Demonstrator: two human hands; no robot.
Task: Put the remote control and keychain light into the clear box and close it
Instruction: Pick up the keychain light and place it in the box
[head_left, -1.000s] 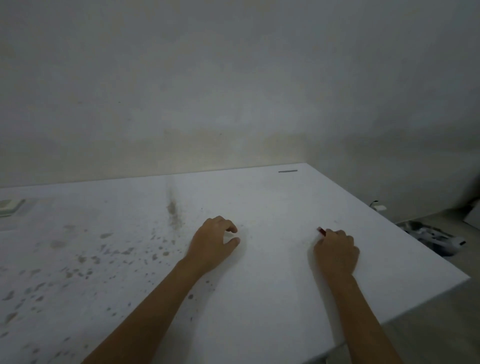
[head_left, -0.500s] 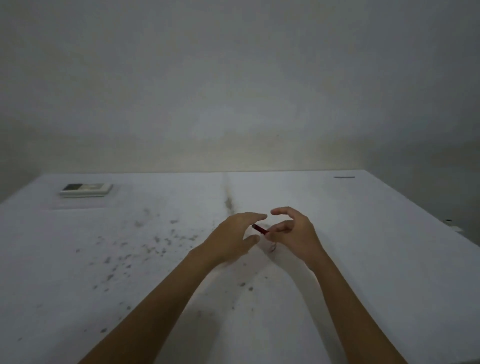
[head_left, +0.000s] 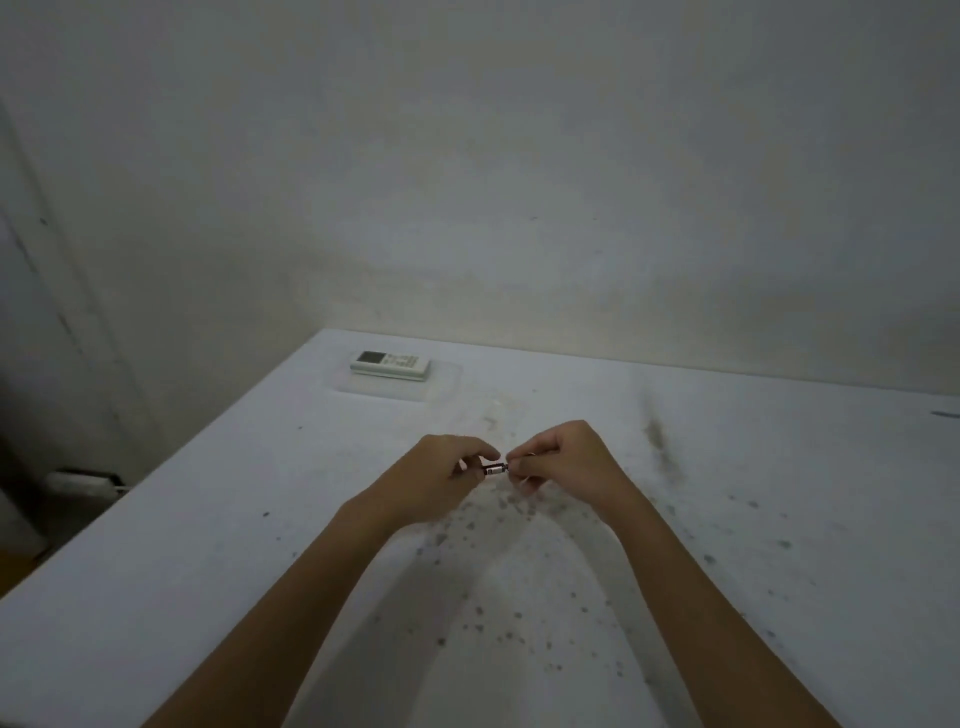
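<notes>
White table (head_left: 208, 571), surface speckled with dark spots, most densely around and nearer the camera than the hands, with a dark streak on the right-hand side of them. Both hands are raised just above the table centre. The left hand (head_left: 436, 475) and right hand (head_left: 563, 460) meet fingertip to fingertip, each pinching one end of the keychain light (head_left: 495, 470), a small dark cylinder with a pale band, held level between them. Fingers of both hands are curled and pressed onto it; the right hand's lower fingers are folded under, and a thin pale ring or loop shows beside them, detail too small to tell.

The remote control (head_left: 390, 365), white with a grey display at its left end, lies flat beyond the hands and to their left, near the table's far edge by the wall (head_left: 467, 182). It rests on or in the clear box (head_left: 441, 387), a faint low transparent outline; which of the two cannot be told, nor can a lid be made out.
</notes>
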